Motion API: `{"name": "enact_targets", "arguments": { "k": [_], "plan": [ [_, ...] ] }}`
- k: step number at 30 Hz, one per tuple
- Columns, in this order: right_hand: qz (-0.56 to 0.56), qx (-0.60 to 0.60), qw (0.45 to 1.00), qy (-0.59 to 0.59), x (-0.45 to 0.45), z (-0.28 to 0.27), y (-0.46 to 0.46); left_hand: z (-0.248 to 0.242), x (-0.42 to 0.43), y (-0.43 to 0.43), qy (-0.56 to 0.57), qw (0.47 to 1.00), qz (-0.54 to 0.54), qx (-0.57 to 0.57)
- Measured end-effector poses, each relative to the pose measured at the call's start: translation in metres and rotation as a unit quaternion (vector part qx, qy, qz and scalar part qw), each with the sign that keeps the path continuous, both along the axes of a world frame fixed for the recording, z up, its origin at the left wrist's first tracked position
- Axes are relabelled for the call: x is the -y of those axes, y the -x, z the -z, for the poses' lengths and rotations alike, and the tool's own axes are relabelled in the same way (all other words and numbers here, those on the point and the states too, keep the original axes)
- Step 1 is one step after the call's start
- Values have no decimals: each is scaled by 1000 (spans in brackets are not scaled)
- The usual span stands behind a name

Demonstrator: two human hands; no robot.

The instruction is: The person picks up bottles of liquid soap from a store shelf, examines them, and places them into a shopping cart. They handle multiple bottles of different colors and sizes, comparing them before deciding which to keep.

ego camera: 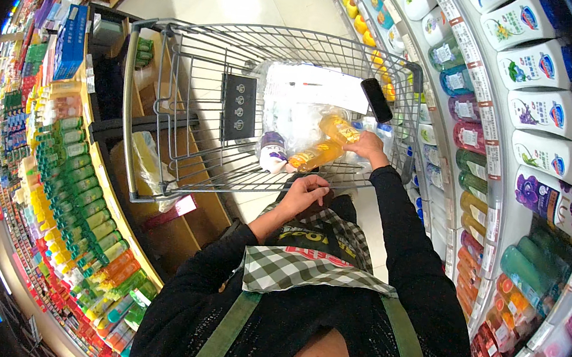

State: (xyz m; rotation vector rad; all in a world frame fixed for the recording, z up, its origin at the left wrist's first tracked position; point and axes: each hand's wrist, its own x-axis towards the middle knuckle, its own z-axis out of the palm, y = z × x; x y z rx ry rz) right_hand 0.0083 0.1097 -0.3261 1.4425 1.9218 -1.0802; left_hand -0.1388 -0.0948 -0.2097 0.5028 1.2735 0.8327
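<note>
My right hand (pixel 365 146) is closed around the end of a yellow Lux bottle (pixel 337 127) inside a wire shopping cart (pixel 284 193). Just under it a second yellow bottle (pixel 314 155) lies tilted on the cart's contents. To the left of that rests a white Lux bottle (pixel 273 160) with a purple label. Clear plastic-wrapped goods (pixel 297 119) sit beneath and behind the bottles. My left hand (pixel 305 193) hovers by the cart's near side, fingers loosely bent, with nothing visible in it.
Paper sheets (pixel 332 89) and a black phone (pixel 377 100) are on the cart's far side. Shelves of white bottles (pixel 541 111) rise at right. A display of green bottles (pixel 77 177) and a wooden stand (pixel 203 170) are at left. The tiled floor (pixel 284 0) extends beyond.
</note>
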Motion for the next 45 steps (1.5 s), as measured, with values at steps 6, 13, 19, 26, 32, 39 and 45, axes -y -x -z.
{"name": "enact_targets", "arguments": {
  "k": [6,13,19,26,32,39,45],
  "plan": [
    [3,-87,996,-7,5,-70,-59,-7,-6,9,4,1000,-13,-15],
    [-36,-253,964,-70,34,-248,-151,-43,-46,2,78,972,-28,218],
    [-84,-267,955,-101,70,-349,-199,-27,-73,-11,9,965,138,222],
    [75,-297,922,-239,118,-374,-262,-52,-76,-58,54,940,212,260],
    [567,-527,555,-304,166,-331,-282,-116,-91,-111,5,927,170,334],
    [500,-612,533,-304,164,-293,-183,-161,-104,-172,-127,924,201,299],
    [615,-578,368,-389,127,-311,-184,-157,-113,-210,-382,872,290,96]
  ]
}}
